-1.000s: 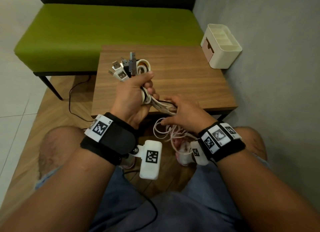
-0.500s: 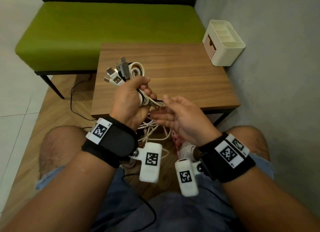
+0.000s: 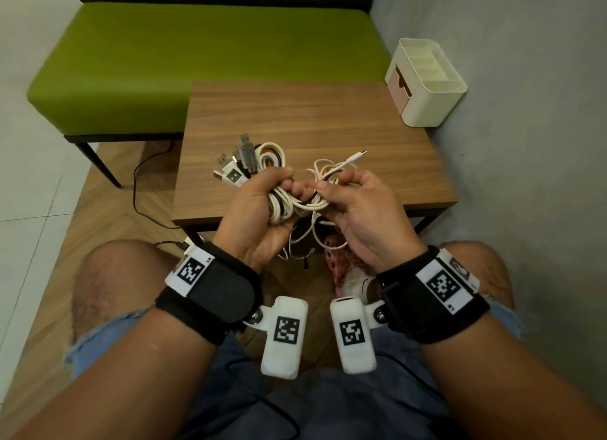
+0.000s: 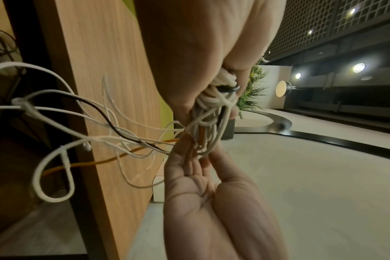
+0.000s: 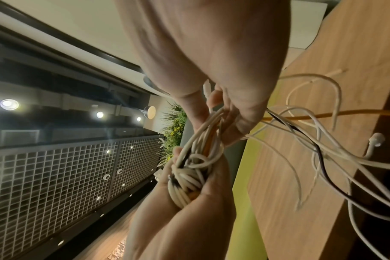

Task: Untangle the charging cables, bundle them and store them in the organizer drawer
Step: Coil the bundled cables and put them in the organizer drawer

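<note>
My left hand (image 3: pixel 279 189) grips a coiled bundle of white, black and orange charging cables (image 3: pixel 279 208) above the table's near edge, with several USB plugs (image 3: pixel 235 170) sticking out past the thumb. My right hand (image 3: pixel 331 185) pinches white cable loops (image 3: pixel 323 173) right beside the bundle, and a small connector end (image 3: pixel 356 157) points away. In the left wrist view the bundle (image 4: pixel 214 102) sits in the fist and loose tails (image 4: pixel 78 132) hang down. In the right wrist view the fingers (image 5: pixel 220 105) hold strands that run to the coil (image 5: pixel 189 177).
A cream organizer (image 3: pixel 437 88) with a pink drawer front (image 3: pixel 398 88) stands at the far right corner of the wooden table (image 3: pixel 295 117), against the grey wall. A green bench (image 3: pixel 197 51) lies behind. A black cord (image 3: pixel 141 183) runs across the floor on the left.
My right hand turned palm up and rose from below the table edge, lifting the loose white cable up next to the bundle. The left hand kept its grip and shifted slightly nearer.
</note>
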